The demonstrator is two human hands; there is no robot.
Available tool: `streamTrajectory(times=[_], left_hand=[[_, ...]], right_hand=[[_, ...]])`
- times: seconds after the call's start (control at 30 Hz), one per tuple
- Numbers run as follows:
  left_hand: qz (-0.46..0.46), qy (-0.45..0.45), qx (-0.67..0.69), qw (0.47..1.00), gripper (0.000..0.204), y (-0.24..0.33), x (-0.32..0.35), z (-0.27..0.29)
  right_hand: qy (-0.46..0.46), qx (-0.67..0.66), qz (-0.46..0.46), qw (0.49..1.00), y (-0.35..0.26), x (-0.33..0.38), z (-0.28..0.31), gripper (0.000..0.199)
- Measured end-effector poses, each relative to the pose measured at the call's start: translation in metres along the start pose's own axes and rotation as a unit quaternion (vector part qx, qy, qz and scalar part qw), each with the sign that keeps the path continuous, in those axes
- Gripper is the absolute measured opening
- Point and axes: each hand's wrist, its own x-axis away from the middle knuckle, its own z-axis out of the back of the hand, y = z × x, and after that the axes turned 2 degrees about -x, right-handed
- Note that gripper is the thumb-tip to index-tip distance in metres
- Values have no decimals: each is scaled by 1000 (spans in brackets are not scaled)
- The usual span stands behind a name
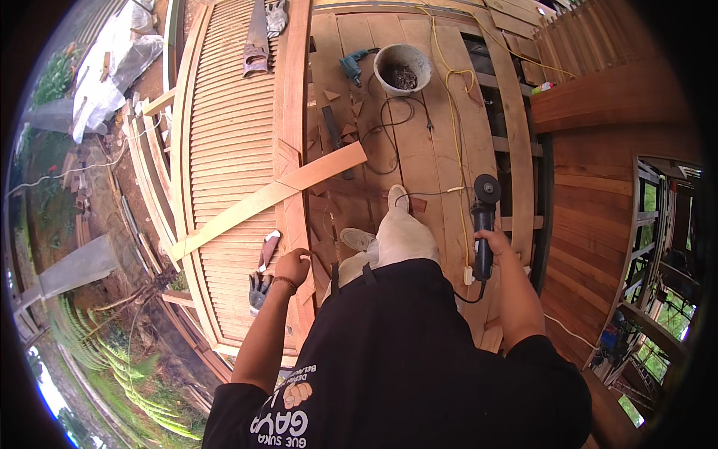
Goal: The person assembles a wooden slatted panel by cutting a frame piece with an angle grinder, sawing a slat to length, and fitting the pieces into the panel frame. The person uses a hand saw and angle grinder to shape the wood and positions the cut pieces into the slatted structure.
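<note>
My right hand (492, 241) grips the black body of an angle grinder (485, 224), its dark disc pointing away from me and its cord trailing below. My left hand (292, 265) is closed, with nothing visible in it, over the near right edge of a slatted wooden panel (232, 142). Beside that hand lie a brown-and-white piece (268, 251), its kind unclear, and a black-and-grey work glove (259, 290). A bare wooden board (273, 196) rests diagonally across the panel, its right end overhanging the frame.
A handsaw (256, 45) and another glove (277, 18) lie at the panel's far end. On the plank floor (449, 127) stand a bucket (402, 69) and a teal power drill (351, 67). Yellow and black cords, wood offcuts and floor gaps surround my feet. A wooden wall (576, 194) rises right.
</note>
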Motion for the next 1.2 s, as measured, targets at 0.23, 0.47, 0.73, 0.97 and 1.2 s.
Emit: streamTrajectory(times=[0.23,0.47,0.73,0.97,1.2], left_hand=[[168,79,64,981,35,-71,-32,15],[224,100,127,961,34,-47,-50,-2],[184,301,53,934,42,-55,-139,28],[135,389,34,911,35,-61,-225,33],[157,386,49,908,49,-52,-225,25]], right_hand=[[37,285,13,958,-63,-42,-25,42],[36,423,56,904,-105,-139,-38,53],[30,583,16,812,-172,-236,-104,64],[-62,641,37,764,-148,-367,-174,62],[-105,616,84,776,-115,-488,-261,53]])
